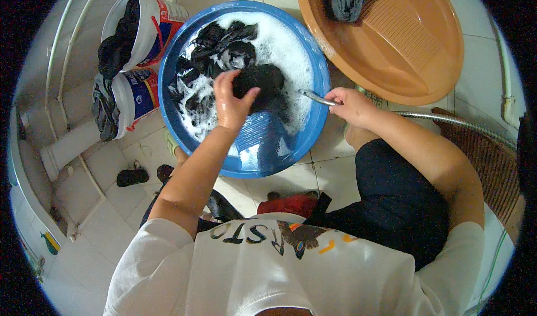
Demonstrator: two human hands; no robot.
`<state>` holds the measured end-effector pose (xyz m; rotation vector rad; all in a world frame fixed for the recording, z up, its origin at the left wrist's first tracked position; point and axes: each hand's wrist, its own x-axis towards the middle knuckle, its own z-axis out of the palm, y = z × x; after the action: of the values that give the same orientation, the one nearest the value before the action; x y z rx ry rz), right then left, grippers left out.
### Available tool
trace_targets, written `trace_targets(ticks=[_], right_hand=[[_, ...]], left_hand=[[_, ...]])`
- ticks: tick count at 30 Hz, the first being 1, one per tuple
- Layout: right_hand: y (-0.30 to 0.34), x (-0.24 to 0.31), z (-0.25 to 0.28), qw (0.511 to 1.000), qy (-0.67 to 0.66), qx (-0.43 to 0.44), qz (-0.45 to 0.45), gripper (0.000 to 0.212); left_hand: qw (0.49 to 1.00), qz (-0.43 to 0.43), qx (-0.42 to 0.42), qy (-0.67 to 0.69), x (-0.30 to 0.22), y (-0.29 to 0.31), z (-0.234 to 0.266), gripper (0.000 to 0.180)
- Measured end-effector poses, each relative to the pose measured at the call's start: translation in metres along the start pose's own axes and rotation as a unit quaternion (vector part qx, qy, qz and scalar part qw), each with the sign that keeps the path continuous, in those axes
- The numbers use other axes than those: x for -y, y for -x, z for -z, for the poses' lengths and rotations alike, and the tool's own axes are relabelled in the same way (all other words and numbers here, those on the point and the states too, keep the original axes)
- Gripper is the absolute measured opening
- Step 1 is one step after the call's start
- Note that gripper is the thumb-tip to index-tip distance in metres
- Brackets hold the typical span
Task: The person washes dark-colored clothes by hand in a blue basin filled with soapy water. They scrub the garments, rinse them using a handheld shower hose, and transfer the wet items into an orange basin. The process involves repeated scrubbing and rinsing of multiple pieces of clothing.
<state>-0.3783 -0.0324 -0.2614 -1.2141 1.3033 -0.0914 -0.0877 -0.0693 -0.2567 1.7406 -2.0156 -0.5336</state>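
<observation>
A round blue basin holds foamy water and several dark garments on its left side. My left hand is over the basin, its fingers and thumb curved round the edge of a bunched black cloth. Below that cloth, the basin's ridged washboard shows wet. At the right rim, my right hand grips a metal flexible hose near its end. The hose end points left over the suds. Whether water runs from it, I cannot tell.
An orange-brown basin with a ridged washboard stands at the upper right, a grey cloth inside. Two white buckets at the left have dark clothes hanging over their rims. A black slipper lies on the tiled floor. A brown slatted mat is at right.
</observation>
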Motion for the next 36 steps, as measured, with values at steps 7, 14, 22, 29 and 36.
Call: trace_targets(ticks=[7, 14, 22, 29, 36], right_hand=[[0.008, 0.011, 0.007, 1.000, 0.021, 0.004, 0.022, 0.026], [0.000, 0.003, 0.007, 0.999, 0.036, 0.009, 0.016, 0.025], [-0.003, 0.013, 0.014, 0.999, 0.026, 0.014, 0.032, 0.023], [-0.009, 0.012, 0.013, 0.999, 0.020, 0.031, 0.026, 0.028], [-0.009, 0.010, 0.016, 0.996, 0.037, 0.021, 0.078, 0.028]], left_hand=[[0.892, -0.087, 0.354, -0.268, -0.020, 0.004, -0.058, 0.055], [0.890, 0.135, 0.385, -0.205, 0.084, -0.065, -0.147, 0.039], [0.966, 0.043, 0.211, -0.145, 0.033, -0.041, -0.054, 0.041], [0.909, 0.263, 0.161, 0.281, -0.019, -0.005, 0.056, 0.025], [0.789, 0.025, 0.031, 0.614, -0.121, -0.029, 0.180, 0.035]])
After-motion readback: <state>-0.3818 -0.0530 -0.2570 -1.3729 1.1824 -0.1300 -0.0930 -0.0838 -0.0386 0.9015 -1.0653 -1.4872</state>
